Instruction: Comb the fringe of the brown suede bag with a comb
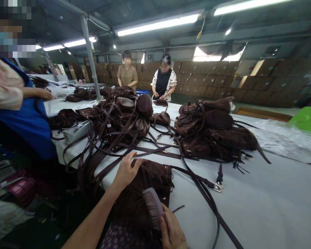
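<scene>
A dark brown fringed bag [157, 173] lies at the near table edge, its fringe hanging toward me. My right hand [171, 226] is closed round a pale purple comb [154, 205], whose teeth rest against the fringe. On the bag's upper left part is my left hand [127, 169], thumb and fingers apart, touching the brown material. A long strap with a metal buckle [217, 187] runs from the bag to the right across the white table [248, 200].
Brown bags with tangled straps form a pile [119, 117] ahead, and another stack [209, 128] stands to its right. Clear plastic bags [282, 138] lie at the far right. A co-worker in a blue apron [20, 128] is at the left; two people stand across the table.
</scene>
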`<state>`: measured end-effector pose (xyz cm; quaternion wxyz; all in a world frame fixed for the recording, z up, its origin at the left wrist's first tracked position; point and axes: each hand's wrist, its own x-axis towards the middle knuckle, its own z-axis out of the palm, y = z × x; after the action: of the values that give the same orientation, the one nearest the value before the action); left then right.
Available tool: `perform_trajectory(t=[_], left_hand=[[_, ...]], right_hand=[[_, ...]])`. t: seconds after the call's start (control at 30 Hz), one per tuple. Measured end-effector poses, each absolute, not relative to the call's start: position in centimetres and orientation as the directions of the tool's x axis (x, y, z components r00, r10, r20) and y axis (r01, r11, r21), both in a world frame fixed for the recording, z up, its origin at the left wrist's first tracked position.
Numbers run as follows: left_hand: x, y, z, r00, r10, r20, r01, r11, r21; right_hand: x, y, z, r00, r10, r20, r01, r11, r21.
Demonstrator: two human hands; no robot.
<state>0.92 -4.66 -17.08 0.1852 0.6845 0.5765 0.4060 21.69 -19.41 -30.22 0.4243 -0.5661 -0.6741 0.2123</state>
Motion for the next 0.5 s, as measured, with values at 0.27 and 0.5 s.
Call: perform_trajectory(t=[0.27, 0.5], left_hand=[[1.2, -3.4, -15.7, 0.282, 0.959, 0.031, 0.892, -0.274, 0.358], [1.2, -8.4, -18.8, 0.088, 0.995, -0.050, 0.742, -0.032, 0.670]], right_hand=[[20.2, -19.5, -32.5, 0.093, 0.840, 0.535, 0.636, 0.364, -0.681], [19.6, -19.5, -32.1, 0.114, 0.816, 0.566, 0.605, 0.395, -0.692]])
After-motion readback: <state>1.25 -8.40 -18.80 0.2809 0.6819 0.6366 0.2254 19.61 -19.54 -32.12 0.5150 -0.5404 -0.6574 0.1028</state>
